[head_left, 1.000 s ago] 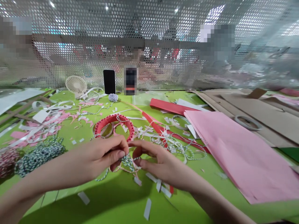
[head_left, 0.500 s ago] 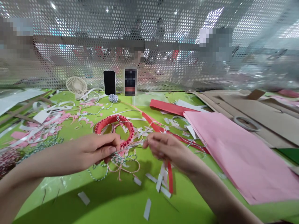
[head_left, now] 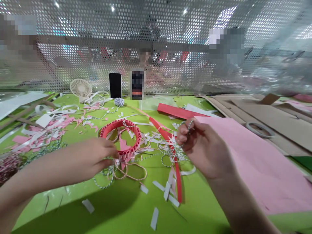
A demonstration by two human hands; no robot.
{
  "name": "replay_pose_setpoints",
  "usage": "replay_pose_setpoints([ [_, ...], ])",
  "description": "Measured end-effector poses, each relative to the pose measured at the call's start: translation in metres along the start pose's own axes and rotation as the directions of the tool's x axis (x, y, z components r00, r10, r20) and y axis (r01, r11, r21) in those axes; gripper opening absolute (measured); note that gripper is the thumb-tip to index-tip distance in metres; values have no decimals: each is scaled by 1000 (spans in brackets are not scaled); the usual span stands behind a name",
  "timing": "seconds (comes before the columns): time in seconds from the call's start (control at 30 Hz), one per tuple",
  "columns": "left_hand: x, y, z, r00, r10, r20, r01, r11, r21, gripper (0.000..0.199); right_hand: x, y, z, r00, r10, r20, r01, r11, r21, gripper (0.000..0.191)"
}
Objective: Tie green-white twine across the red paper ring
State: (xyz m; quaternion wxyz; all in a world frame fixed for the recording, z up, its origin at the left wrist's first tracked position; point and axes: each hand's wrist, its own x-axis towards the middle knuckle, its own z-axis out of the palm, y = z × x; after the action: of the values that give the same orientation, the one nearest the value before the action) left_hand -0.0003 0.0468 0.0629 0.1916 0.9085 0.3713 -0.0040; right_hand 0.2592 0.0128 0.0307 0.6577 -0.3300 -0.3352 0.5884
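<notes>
Green-and-white twine hangs in loose loops from my right hand, whose fingers are closed on it above the red ribbon strip. My left hand is at the near left edge of a red ring with a scalloped rim. Its thumb and index finger are slightly apart, and whether a strand lies between them is hidden. A pink-striped cord makes a loop on the green table just below the ring, and more green-and-white twine curls under my left fingers.
Pink paper and cardboard with a tape roll lie at the right. At the back stand a small fan and a black phone before a perforated screen. Paper scraps and yarn cover the left.
My right hand has moved right and turned palm up, drawing the green-and-white twine away from the ring. My left fingers have loosened and shifted slightly left.
</notes>
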Motion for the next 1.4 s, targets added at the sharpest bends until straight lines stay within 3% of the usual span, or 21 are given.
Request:
replay_pose_setpoints([
  [0.07,8,17,4,999,-25,42,30,994,-109,32,-8,3,7,975,98,199,-91,995,-46,14],
  [0.13,13,34,13,999,-26,26,32,955,-293,47,-16,6,13,888,201,414,-165,979,-122,13],
  [0.23,15,52,23,982,110,151,6,791,-612,39,-21,8,18,811,268,520,-206,963,-174,15],
  [0.33,10,54,20,971,88,221,100,694,-713,26,-13,8,12,952,176,252,-159,983,-86,15],
  [0.4,7,48,11,995,-15,103,83,722,-687,29,-1,8,2,997,4,-77,-9,998,-59,19],
  [0.47,4,41,0,997,-77,-29,42,776,-630,28,11,6,-10,906,-234,-353,199,971,-134,23],
  [0.53,2,36,-7,992,-98,-76,38,824,-565,27,16,5,-16,763,-458,-456,354,887,-297,19],
  [0.6,3,37,-9,993,-113,-46,72,848,-525,28,11,6,-10,712,-620,-329,410,748,-523,15],
  [0.67,5,41,-6,993,-113,42,119,847,-518,29,-2,9,6,814,-581,7,422,582,-695,23],
  [0.73,8,47,0,990,-85,110,131,840,-527,28,-19,15,25,904,-214,371,423,585,-692,23],
  [0.83,10,52,7,991,-32,129,96,843,-529,29,-34,21,41,815,229,532,267,667,-696,12],
  [0.87,9,51,7,992,-33,119,92,843,-530,30,-33,22,39,820,254,513,206,704,-679,12],
  [0.93,6,48,3,995,-57,78,91,830,-551,30,-22,20,25,913,147,381,121,795,-595,23],
  [1.0,2,44,-2,997,-77,25,76,795,-602,29,-4,15,2,987,-150,53,157,867,-473,21],
  [1.03,1,42,-5,997,-73,12,64,774,-630,29,6,12,-10,960,-258,-110,189,885,-424,19],
  [1.1,-1,39,-8,998,-61,10,52,746,-664,29,20,7,-26,817,-461,-346,295,850,-435,12],
  [1.17,0,39,-7,997,-60,43,74,730,-680,30,21,6,-26,720,-581,-379,380,788,-485,21],
  [1.23,2,42,-3,993,-66,98,116,714,-690,29,9,8,-10,757,-629,-177,450,699,-556,27],
  [1.3,4,45,3,987,-67,143,148,708,-690,29,-9,14,15,916,-359,179,394,717,-575,23],
  [1.33,5,47,5,985,-62,158,155,709,-688,29,-18,16,26,932,-143,332,324,740,-590,18],
  [1.4,6,49,8,983,-56,175,162,714,-681,29,-30,21,41,841,205,500,148,803,-577,8],
])
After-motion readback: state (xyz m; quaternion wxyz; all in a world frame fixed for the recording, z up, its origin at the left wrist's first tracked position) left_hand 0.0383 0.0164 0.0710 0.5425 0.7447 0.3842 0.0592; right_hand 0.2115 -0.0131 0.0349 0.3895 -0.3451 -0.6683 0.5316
